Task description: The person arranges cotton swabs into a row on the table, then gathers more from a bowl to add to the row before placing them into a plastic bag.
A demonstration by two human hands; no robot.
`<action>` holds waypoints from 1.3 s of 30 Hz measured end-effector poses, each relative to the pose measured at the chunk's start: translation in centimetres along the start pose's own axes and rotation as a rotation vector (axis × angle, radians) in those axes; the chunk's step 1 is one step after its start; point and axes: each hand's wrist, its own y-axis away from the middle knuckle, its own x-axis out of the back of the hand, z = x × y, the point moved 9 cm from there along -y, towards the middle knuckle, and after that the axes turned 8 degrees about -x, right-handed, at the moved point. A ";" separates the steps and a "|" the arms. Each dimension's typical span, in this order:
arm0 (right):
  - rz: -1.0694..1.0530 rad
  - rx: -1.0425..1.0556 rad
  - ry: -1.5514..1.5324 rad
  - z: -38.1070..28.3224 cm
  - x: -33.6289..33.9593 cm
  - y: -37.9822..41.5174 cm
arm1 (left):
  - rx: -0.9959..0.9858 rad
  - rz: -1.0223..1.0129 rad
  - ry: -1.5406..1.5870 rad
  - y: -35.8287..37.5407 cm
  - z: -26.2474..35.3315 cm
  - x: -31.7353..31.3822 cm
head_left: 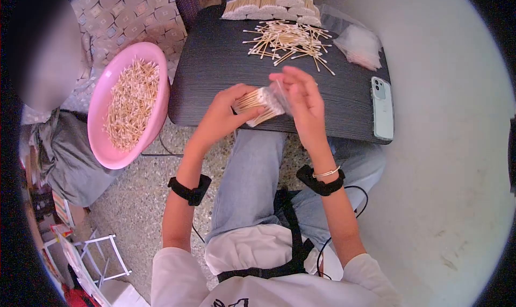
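My left hand (228, 109) is closed around a clear plastic bag packed with cotton swabs (258, 107), held above the near edge of the dark table. The swabs lie side by side, their white tips toward the right. My right hand (303, 100) is at the bag's right end, its curled fingers on the clear plastic flap (280, 96); the fingertips are slightly blurred. Beyond my hands a loose pile of cotton swabs (287, 38) is spread over the table (215, 65).
Filled bags of swabs (269, 5) are stacked at the table's back edge. Empty-looking plastic bags (360, 49) lie at the right, above a phone (382, 108). A pink basin (97, 113) of swabs stands at the left. A pale wall (446, 145) borders the right side.
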 end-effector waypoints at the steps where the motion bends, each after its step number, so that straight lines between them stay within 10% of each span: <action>1: 0.050 -0.007 -0.090 -0.3 0.5 0.0 | 0.021 0.052 0.140 -0.2 -0.4 -0.2; 9: 0.038 -0.126 0.024 3.0 0.2 -0.1 | 0.081 0.192 0.730 -0.7 -2.8 -3.1; 39: -0.019 -0.159 0.007 4.9 -1.8 -0.6 | 0.120 0.246 0.804 0.4 -4.6 -3.0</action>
